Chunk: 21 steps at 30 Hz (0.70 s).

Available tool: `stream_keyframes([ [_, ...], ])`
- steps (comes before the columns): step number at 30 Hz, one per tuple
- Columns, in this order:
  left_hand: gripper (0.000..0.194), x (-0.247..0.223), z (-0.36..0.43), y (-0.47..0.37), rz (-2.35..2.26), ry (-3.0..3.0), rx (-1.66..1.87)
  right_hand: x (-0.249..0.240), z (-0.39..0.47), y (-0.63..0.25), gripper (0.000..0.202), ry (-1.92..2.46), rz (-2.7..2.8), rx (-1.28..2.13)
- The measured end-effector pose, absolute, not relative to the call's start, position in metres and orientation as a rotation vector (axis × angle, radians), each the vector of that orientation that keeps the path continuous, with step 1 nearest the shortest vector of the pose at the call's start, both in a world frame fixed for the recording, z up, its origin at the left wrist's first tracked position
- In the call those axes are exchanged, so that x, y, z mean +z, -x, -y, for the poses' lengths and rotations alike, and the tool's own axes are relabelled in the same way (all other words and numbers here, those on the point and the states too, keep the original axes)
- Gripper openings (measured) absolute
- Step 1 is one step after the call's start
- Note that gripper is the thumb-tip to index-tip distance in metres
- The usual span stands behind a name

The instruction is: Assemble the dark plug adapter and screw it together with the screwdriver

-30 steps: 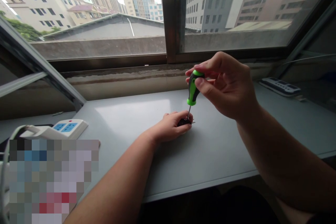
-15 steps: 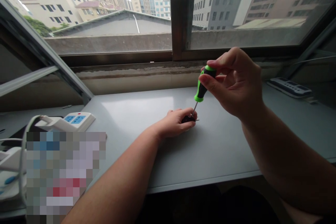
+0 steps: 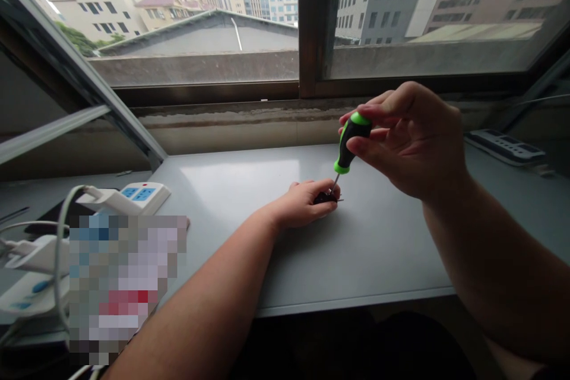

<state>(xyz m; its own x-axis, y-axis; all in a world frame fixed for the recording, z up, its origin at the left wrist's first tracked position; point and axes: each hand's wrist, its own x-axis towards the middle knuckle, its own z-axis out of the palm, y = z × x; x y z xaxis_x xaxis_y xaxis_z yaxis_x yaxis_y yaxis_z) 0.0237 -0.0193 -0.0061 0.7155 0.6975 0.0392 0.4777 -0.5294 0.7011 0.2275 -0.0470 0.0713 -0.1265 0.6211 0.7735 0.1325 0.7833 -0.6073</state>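
Observation:
A screwdriver (image 3: 351,138) with a black and green handle is held by my right hand (image 3: 421,139), thumb and fingers closed around the upper handle. Its thin metal shaft slants down to a small black part (image 3: 325,197) on the table. My left hand (image 3: 303,202) lies low on the tabletop, its fingers closed around that part and steadying it. Thin metal pins poke out at the part's right side. The screwdriver's tip meets the part between my left fingers, so the exact contact point is hidden.
White power strips (image 3: 145,196) with plugs and cables lie at the left, beside a blurred-out patch (image 3: 129,285). Another power strip (image 3: 505,147) rests at the back right of the grey tabletop (image 3: 378,261). A window (image 3: 200,71) stands behind the table.
The whole view has shifted slightly, moving things a little to the right. My right hand has turned a bit on the screwdriver handle; my left hand stays on the black part.

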Motion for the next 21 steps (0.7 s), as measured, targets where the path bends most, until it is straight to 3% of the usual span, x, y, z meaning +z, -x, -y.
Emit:
stream_keyframes([
  [7, 0.017, -0.008, 0.018, -0.023, -0.887, -2.229, 0.401, 0.06, 0.044, -0.223, 0.034, 0.592, 1.585, 0.415],
  [12, 0.021, -0.011, 0.016, -0.022, -0.903, -2.278, 0.383, 0.046, 0.005, -0.253, 0.021, 0.604, 1.217, 0.259],
  [17, 0.029, -0.013, 0.014, -0.019, -0.874, -2.336, 0.419, 0.011, -0.053, -0.285, 0.032, 0.942, 1.004, 0.743],
  [21, 0.041, -0.014, 0.011, -0.015, -0.86, -2.349, 0.517, -0.015, -0.064, -0.277, 0.025, 1.173, 0.996, 1.034],
])
